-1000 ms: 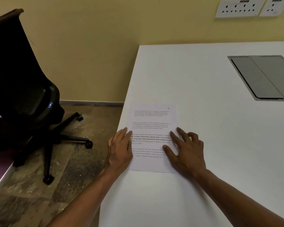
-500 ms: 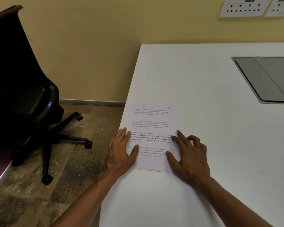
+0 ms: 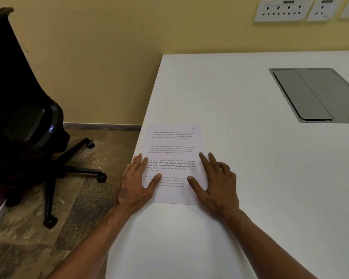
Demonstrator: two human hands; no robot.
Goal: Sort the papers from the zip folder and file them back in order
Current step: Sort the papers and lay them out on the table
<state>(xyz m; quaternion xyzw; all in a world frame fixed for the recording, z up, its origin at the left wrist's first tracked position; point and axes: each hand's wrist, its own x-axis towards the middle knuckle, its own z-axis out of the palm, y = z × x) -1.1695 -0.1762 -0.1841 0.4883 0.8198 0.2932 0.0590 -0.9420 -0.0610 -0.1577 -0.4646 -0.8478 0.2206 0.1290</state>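
Now both hands lie flat on the papers, which sit near the left edge of the white table. The left hand rests on the left margin with fingers straight and thumb spread; the right hand presses the right margin, fingers loosely spread. I judge the step is to square the sheets, so the palms should push inward evenly and keep the edges aligned. How many sheets lie here I cannot tell. The zip folder is not in view. A grey cable hatch is well apart on the right. A black office chair stands on the floor to the left, and 2 or more wall sockets are above. The table edge is close, so a sheet could slip off.
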